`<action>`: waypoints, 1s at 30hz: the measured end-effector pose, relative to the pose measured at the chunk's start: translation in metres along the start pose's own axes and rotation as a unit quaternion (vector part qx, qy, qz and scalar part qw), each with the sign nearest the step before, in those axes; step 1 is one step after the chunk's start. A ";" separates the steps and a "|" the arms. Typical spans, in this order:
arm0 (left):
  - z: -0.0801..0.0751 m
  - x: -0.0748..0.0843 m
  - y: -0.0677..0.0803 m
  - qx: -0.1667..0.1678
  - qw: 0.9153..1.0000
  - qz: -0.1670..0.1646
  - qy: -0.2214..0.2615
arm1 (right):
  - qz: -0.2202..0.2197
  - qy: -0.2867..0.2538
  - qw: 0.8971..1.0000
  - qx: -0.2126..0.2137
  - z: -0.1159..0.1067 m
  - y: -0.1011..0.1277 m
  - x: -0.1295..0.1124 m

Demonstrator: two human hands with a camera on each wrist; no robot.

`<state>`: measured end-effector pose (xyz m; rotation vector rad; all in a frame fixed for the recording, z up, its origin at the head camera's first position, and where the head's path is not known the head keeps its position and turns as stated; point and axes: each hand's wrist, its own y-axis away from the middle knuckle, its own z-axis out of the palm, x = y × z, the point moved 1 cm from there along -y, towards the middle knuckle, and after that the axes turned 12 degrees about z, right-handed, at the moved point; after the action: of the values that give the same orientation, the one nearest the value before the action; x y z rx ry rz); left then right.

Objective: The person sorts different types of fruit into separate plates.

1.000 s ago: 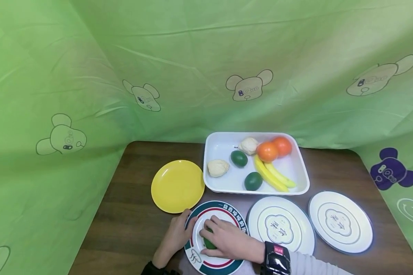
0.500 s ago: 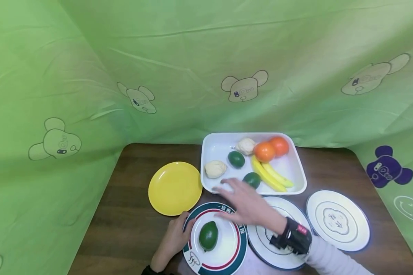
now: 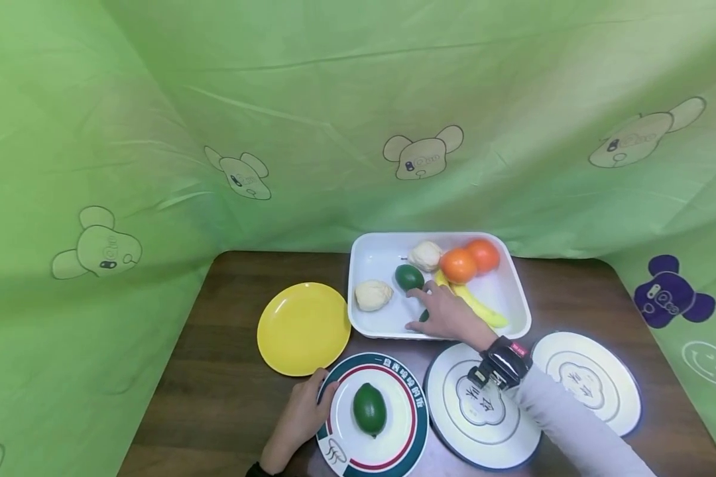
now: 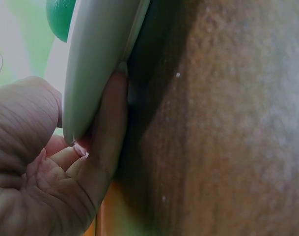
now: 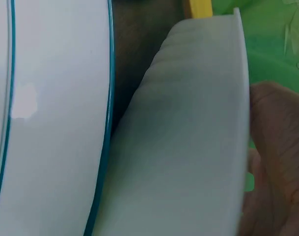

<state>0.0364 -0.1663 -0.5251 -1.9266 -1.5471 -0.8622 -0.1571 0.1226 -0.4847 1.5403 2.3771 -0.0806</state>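
From the head view: left hand [image 3: 298, 421] holding the rim of the striped plate [image 3: 402, 434], one green avocado [image 3: 370, 409] lying on it. Right hand [image 3: 450, 315] down in the white tray [image 3: 376, 324], fingers curled over a second avocado [image 3: 423, 316], mostly hidden.

From the left wrist: thumb and fingers [image 4: 107, 128] pinching the plate's edge [image 4: 95, 59].

From the right wrist: only tray wall [image 5: 188, 147]; grip cannot be told.

The left hand [image 4: 36, 167] fills the lower left corner, palm in view. Its fingers [image 4: 110, 132] curl under the rim of a plate [image 4: 97, 54], which is seen edge-on and runs up to the top of the frame; one fingertip presses against the rim's underside. A green fruit [image 4: 61, 17] peeks over the plate's top edge. The dark brown surface [image 4: 228, 128] fills the right side.
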 end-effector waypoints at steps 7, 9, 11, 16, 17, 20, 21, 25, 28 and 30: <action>0.002 -0.002 -0.002 0.002 1.000 0.001 -0.002 | 0.021 0.013 0.997 -0.076 0.004 -0.009 -0.003; 0.002 -0.002 -0.002 0.002 1.000 0.000 -0.002 | 0.018 0.004 0.995 -0.098 0.005 -0.010 -0.003; 0.002 -0.001 -0.002 0.005 1.000 0.003 -0.001 | 0.011 -0.019 0.994 -0.109 0.007 -0.012 -0.001; 0.002 0.002 0.000 0.006 1.000 0.001 0.003 | -0.001 -0.073 0.995 -0.068 0.008 -0.011 0.006; 0.002 0.002 0.000 0.005 1.000 0.000 0.001 | -0.002 -0.080 0.996 -0.047 0.008 -0.010 0.006; 0.003 0.001 0.001 0.000 1.000 -0.014 -0.007 | -0.023 -0.104 0.994 0.028 0.001 -0.006 -0.001; 0.003 0.000 0.002 -0.002 1.000 -0.020 -0.008 | -0.032 -0.107 0.992 0.051 -0.002 -0.004 -0.006; 0.003 -0.001 0.002 -0.007 1.000 -0.028 -0.006 | -0.108 -0.126 0.982 0.089 -0.010 0.013 -0.031; 0.002 -0.001 0.002 -0.009 1.000 -0.022 -0.002 | -0.206 -0.111 0.970 0.073 -0.006 0.035 -0.050; 0.002 -0.001 0.002 -0.010 1.000 -0.022 0.000 | -0.268 -0.087 0.958 0.052 0.002 0.050 -0.061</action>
<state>0.0388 -0.1660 -0.5269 -1.9125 -1.5917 -0.9002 -0.0886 0.0893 -0.4630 0.8406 2.6028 -0.4444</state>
